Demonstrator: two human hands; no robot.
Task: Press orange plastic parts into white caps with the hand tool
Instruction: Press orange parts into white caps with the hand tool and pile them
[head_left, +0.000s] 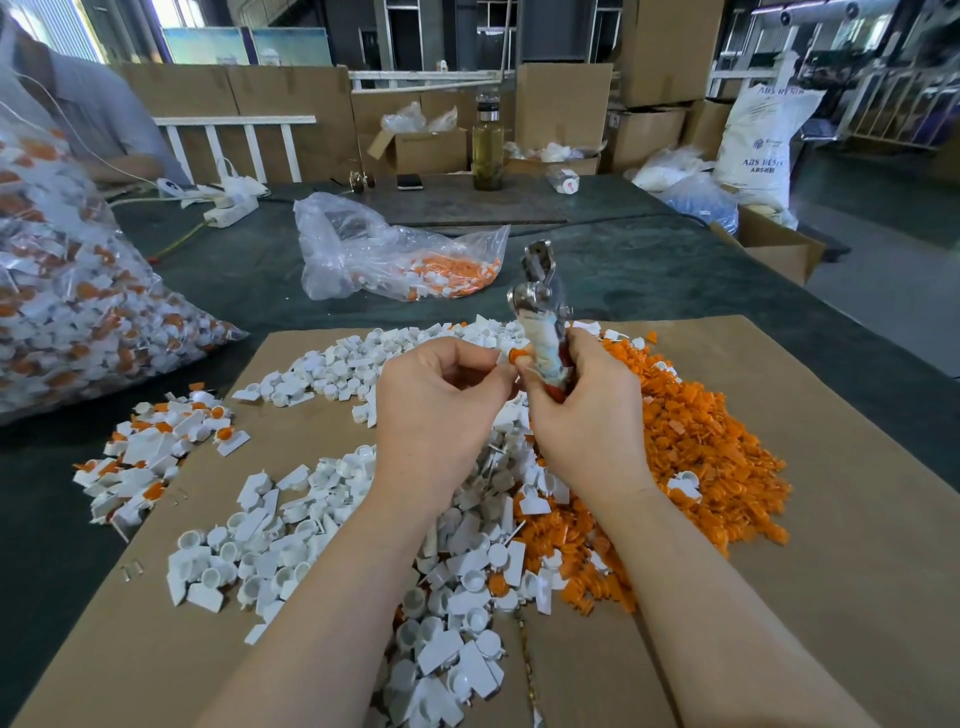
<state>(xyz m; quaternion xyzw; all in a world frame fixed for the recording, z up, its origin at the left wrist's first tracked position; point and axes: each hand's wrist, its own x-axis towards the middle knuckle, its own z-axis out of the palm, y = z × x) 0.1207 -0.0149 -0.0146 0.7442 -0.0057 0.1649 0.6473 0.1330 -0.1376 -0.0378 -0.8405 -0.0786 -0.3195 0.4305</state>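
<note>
Far left, a big clear bag (78, 291) bulges with finished white-and-orange pieces, and behind it another person's grey sleeve (98, 114) shows at the table edge. Just right of the bag, on the near-left corner of the brown cardboard sheet (831, 545), lies a small heap of assembled caps (150, 457), white with orange centres. Next comes the wide spread of loose white caps (291, 545), running from the far edge of the cardboard down towards the person.

Above that spread the left hand (441, 400) is raised, fingers curled, its thumb and forefinger pinching a small white cap with an orange part (517, 357) at the tip. That piece sits right against the wrapped handle of the hand tool (545, 317). The right hand (582, 410) grips the tool's handles, fingers wrapped round the cloth-bound and red grips, holding it upright so the metal head points away, towards the far side of the table. How tightly the handles are squeezed I cannot tell.

Beyond the hands, on the dark green table cover (649, 275), a half-empty plastic bag (389, 254) holds more orange and white pieces, and farther back stands a glass bottle (487, 140) of yellowish liquid.

To the right of the hands lies the thick pile of orange parts (701, 447), touching the white caps along its left edge. Far right, cardboard boxes and a white resin sack (758, 135) stand off the table.
</note>
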